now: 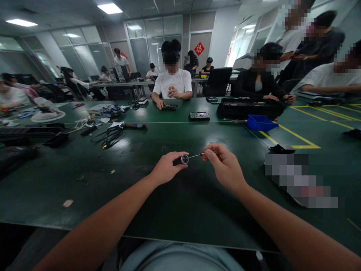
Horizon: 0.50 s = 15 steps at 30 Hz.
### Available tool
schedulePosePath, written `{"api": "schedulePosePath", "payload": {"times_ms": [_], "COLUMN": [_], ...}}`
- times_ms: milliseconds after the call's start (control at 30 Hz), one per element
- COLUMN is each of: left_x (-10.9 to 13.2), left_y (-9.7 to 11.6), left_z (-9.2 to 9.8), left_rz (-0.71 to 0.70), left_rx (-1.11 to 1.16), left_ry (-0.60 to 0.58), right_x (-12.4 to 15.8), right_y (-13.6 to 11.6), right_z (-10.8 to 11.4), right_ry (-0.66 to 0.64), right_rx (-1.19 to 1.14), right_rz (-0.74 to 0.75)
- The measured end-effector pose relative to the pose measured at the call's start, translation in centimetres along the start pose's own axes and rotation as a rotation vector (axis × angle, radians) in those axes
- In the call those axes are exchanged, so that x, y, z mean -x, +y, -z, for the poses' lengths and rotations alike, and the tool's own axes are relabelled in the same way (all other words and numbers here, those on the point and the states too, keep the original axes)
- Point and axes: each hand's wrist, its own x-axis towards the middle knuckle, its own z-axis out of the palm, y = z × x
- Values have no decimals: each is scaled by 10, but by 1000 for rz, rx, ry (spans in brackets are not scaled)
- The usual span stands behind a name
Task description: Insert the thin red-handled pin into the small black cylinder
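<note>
Between thumb and fingers, my left hand (166, 168) grips a small dark cylinder (184, 159) whose round, light-rimmed end faces me. My right hand (224, 163) is closed around the handle of a thin screwdriver (194, 156), which has a reddish part by the fingertips. The screwdriver's metal shaft points left, and its tip reaches the right side of the cylinder's round end. Whether the tip sits inside the cylinder or only touches it, I cannot tell. Both hands are above the green table (175, 214).
Black cables (111, 136) and an electric screwdriver-like tool (134, 126) lie to the left. A hard drive (199, 116), a blue tray (261, 122) and a long black housing (249, 108) are farther back. A blurred-out item (299, 180) lies right. A person (172, 82) works opposite.
</note>
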Motion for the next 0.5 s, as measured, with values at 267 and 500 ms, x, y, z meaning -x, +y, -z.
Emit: {"api": "schedulePosePath", "payload": {"times_ms": [267, 500], "left_x": [-1, -3], "left_y": [0, 3], "left_z": [2, 2], "left_rz": [-110, -71], "left_rx": [-1, -37], "left_ry": [4, -4], "right_x": [-8, -14], "right_y": [8, 12], "right_z": [-4, -2], "right_ry": [98, 137], "right_rx": [-307, -523], "right_rz": [-217, -417]}}
